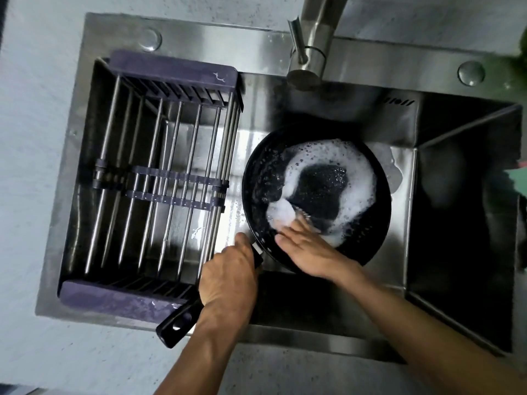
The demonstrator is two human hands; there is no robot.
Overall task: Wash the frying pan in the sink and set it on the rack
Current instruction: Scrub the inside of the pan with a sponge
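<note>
Both forearms reach in from below. Left hand [228, 275] wraps tightly around the black handle [178, 323], steadying the frying pan [316, 186] in the sink [228, 47]. Right hand [305, 246], fingers straight, presses a foamy scrubber [281, 212] onto the pan's sudsy floor, beside the rack [159, 155].

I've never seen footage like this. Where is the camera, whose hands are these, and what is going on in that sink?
There is no machine here. A person wears one camera on the head, looking down at their own two hands. Below them is a steel sink with a faucet at the top. The left hand grips the handle of a black frying pan, which holds white foam. The right hand presses a foam-covered scrubber against the pan's inside. A barred drying rack sits across the sink's left part.
</note>
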